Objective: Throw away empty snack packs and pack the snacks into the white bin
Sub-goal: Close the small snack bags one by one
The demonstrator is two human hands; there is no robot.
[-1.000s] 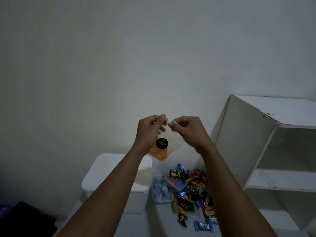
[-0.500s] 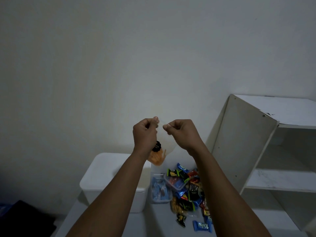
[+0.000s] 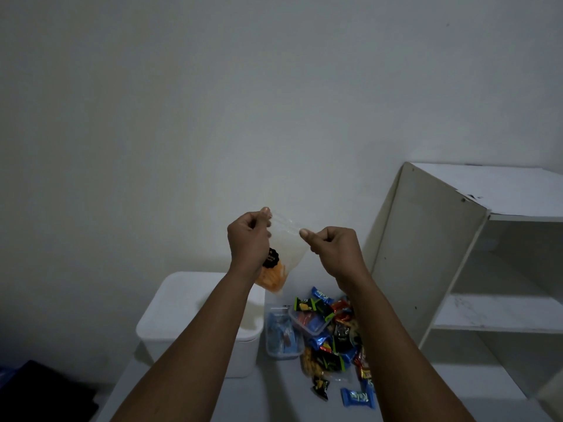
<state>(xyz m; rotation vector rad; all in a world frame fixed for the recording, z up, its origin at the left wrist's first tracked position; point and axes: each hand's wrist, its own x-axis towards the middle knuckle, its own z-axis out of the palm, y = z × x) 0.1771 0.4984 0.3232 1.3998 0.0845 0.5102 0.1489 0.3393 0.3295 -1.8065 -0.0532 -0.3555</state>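
While pinched by left hand (image 3: 248, 239) and right hand (image 3: 335, 251), clear snack pouch (image 3: 289, 249), black label (image 3: 271, 257) illegible.

- My left hand (image 3: 248, 239) and right hand (image 3: 332, 251) pinch the clear bag (image 3: 289, 248) high up, with open air all round.
- The wall (image 3: 274, 117) blocks the way behind.
- The white bin (image 3: 170, 315) sits low on the left, under my left arm.
- A clear tub (image 3: 281, 342) is just beside the bin, and the snack pile (image 3: 335, 336) crowds against it.
- The tall white shelf (image 3: 426, 254) shuts off the right side, near the pile.
- I see bare table (image 3: 268, 400) between my arms.
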